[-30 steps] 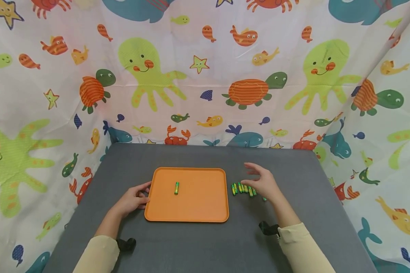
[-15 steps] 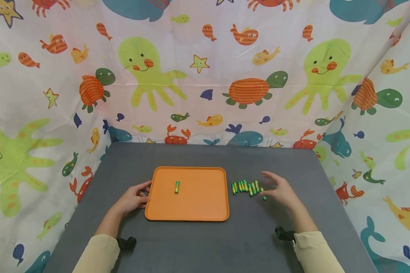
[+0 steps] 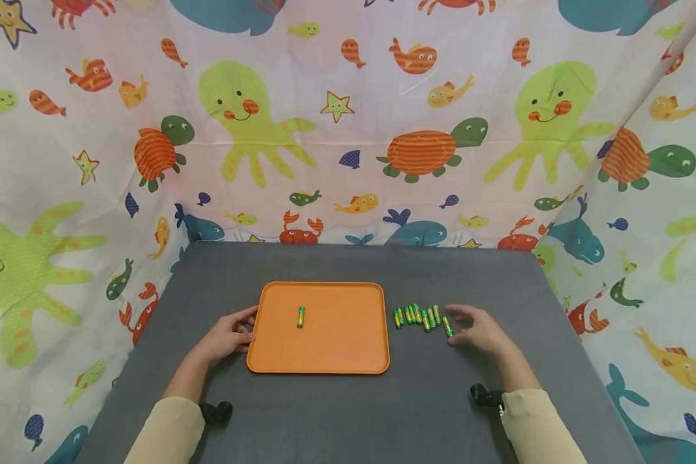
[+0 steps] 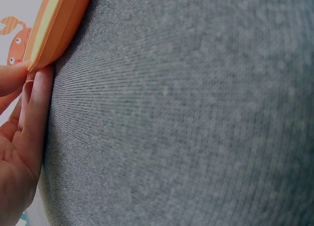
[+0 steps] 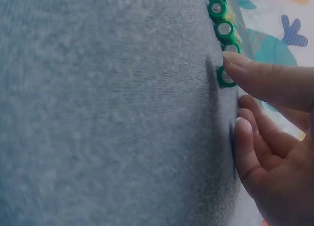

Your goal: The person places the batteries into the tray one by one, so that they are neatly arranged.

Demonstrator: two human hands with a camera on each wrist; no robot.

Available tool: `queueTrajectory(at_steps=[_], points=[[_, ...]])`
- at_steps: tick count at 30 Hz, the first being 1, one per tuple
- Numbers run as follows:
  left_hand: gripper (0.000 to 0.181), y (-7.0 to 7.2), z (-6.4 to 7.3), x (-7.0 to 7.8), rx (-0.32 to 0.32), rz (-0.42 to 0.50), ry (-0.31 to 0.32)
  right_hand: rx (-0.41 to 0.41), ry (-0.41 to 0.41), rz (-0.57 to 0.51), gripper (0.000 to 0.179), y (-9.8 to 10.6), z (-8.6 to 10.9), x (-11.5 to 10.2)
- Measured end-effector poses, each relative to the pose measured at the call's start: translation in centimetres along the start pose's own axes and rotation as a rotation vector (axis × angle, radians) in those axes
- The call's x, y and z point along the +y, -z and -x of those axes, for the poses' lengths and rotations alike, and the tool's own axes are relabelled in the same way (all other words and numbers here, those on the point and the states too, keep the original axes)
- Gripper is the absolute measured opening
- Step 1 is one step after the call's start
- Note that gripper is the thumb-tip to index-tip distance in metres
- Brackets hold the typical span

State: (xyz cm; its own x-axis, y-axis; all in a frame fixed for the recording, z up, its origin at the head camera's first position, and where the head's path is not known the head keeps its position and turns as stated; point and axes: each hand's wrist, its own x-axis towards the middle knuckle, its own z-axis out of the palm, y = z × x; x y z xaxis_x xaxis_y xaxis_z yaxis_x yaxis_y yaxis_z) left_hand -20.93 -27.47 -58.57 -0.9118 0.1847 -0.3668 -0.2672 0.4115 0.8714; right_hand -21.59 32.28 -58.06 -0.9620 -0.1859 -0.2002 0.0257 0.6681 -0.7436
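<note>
My left hand (image 3: pixel 223 338) pinches the left edge of an orange tray (image 3: pixel 348 351); in the left wrist view, the thumb lies on top of the rim and a finger (image 4: pixel 40 96) is underneath. One green-and-yellow battery (image 3: pixel 301 317) lies on the tray, left of its middle. To the tray's right, several similar batteries (image 3: pixel 417 314) lie in an uneven row. Around the rightmost battery (image 3: pixel 447 327) is my right hand (image 3: pixel 480 330), its thumb (image 5: pixel 270 81) at the near end and index finger near the far end. Whether the index finger touches it is hidden in the right wrist view.
A grey cloth-covered table (image 3: pixel 336 419) carries everything. Behind and on both sides hangs a white curtain (image 3: pixel 348 64) printed with sea animals. Dark camera straps (image 3: pixel 216 413) sit at both wrists.
My right hand has moved right, from above the middle of the battery row to its right end, and come down around the last battery. The left hand stays at the tray.
</note>
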Motion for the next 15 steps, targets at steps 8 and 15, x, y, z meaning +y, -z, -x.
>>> queueTrajectory(at_steps=[8,15], points=[[0.069,-0.12,-0.03,0.12,-0.002,0.003,-0.008,0.009,0.045,0.097,0.065,-0.49,-0.26,0.58],[0.069,0.01,-0.08,-0.23,0.006,-0.005,-0.013,0.031,0.057,0.1,0.06,-0.65,-0.54,0.6]])
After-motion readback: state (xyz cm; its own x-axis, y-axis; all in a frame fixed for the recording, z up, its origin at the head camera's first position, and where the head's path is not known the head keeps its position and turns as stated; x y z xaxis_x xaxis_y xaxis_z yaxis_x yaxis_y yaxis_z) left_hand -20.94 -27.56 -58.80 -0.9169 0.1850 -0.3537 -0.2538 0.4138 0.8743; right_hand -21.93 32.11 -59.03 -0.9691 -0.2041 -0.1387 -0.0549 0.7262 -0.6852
